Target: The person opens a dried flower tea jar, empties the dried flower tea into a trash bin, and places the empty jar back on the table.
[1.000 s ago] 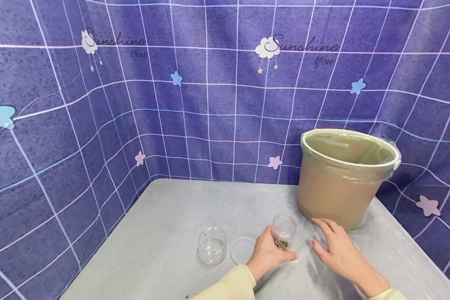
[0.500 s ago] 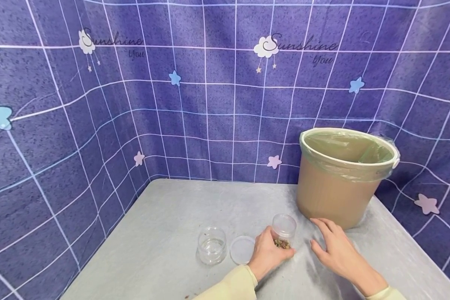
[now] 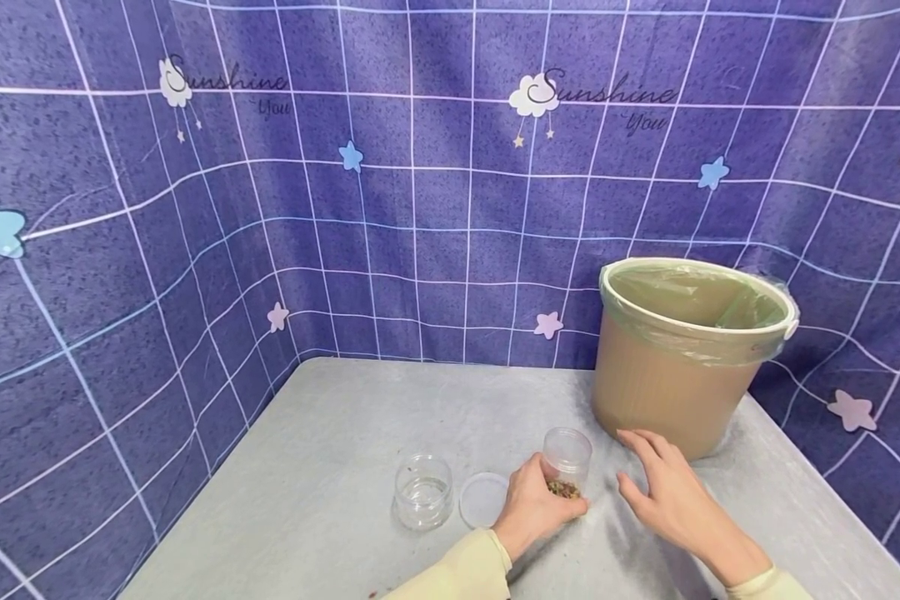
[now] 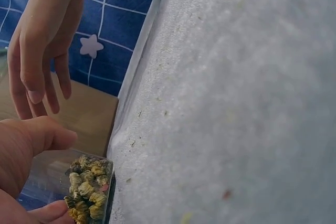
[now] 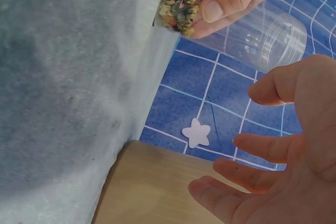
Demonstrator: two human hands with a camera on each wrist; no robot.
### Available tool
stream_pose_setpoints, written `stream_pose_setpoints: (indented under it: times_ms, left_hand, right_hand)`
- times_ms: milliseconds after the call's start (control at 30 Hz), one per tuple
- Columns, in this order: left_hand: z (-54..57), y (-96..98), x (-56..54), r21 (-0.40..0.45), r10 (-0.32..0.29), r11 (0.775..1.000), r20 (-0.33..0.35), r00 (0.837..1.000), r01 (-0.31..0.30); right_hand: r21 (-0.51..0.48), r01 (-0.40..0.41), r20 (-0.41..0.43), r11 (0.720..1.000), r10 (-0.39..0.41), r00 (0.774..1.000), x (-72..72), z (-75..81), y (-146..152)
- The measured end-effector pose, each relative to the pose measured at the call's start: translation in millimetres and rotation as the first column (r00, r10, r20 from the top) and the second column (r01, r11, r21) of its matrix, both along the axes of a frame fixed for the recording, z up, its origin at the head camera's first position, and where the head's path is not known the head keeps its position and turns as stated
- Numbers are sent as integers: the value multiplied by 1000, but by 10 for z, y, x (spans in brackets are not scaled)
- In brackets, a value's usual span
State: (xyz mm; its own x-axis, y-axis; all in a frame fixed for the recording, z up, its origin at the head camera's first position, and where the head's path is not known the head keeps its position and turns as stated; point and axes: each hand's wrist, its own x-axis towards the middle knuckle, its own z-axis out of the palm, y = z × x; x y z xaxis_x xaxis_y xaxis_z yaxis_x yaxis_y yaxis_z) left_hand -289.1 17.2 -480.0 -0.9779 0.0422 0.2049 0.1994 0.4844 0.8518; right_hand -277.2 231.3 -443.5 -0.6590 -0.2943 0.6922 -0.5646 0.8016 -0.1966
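A tall clear plastic jar (image 3: 568, 450) stands upright on the table, with dried yellowish flower buds (image 4: 86, 187) in its bottom part. My left hand (image 3: 537, 502) grips the jar low down, its thumb reaching round the near side. In the right wrist view, a few reddish bits show among the dried flower buds (image 5: 181, 3). To the right, my right hand (image 3: 675, 498) holds nothing; its fingers are spread and relaxed, apart from the jar. A round clear lid (image 3: 482, 500) lies left of the left hand, which partly covers it. Beside that stands a shorter clear jar (image 3: 423, 493).
A large tan bin (image 3: 671, 392) with a pale green liner bag stands at the right back, close beyond my right hand. Small crumbs dot the grey table covering (image 3: 360, 417). Purple-blue gridded cloth (image 3: 450, 208) hangs along the back and sides.
My left thumb has drawn in slightly against the jar over the last second. My right hand has shifted very little; the jars and lid stay where they were.
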Motion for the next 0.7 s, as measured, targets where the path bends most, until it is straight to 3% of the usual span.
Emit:
stream_pose_setpoints:
  times_ms: [367, 700]
  left_hand:
    - [124, -52, -4, -43, -3, 999, -14, 1000, 2]
    - [317, -158, -50, -36, -14, 999, -3, 1000, 14]
  right_hand:
    - [-6, -17, 8, 1000, 17, 1000, -17, 155, -46]
    - [-16, -29, 9, 999, 29, 1000, -50, 377, -135]
